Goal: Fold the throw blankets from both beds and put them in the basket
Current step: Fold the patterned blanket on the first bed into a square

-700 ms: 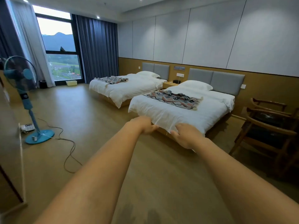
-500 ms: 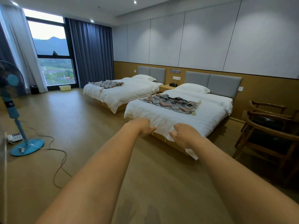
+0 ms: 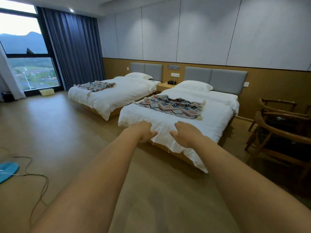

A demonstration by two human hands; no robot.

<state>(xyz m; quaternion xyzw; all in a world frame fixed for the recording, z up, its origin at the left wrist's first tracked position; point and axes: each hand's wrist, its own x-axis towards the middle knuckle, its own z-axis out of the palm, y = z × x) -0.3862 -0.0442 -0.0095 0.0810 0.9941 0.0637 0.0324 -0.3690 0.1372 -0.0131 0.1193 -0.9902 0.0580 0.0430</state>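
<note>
Two patterned throw blankets lie spread out, one on the near bed (image 3: 170, 105) and one on the far bed (image 3: 96, 86). The near bed (image 3: 218, 115) and the far bed (image 3: 121, 95) have white covers. A pale yellow basket (image 3: 47, 92) stands on the floor by the window. Both my arms reach forward. My left hand (image 3: 143, 131) and my right hand (image 3: 185, 133) hang in the air, in line with the near bed's foot corner, fingers loosely curled and holding nothing. Both hands are well short of the blankets.
Wooden armchairs (image 3: 282, 132) stand at the right beside the near bed. A blue fan base (image 3: 6, 170) and its cable (image 3: 38, 179) lie on the floor at the left. A nightstand (image 3: 164, 86) sits between the beds. Wooden floor stretches ahead.
The view has moved forward and turned right: the beds are larger and nearer, and the fan has slid off to the left edge. Both hands stay stretched out as before.
</note>
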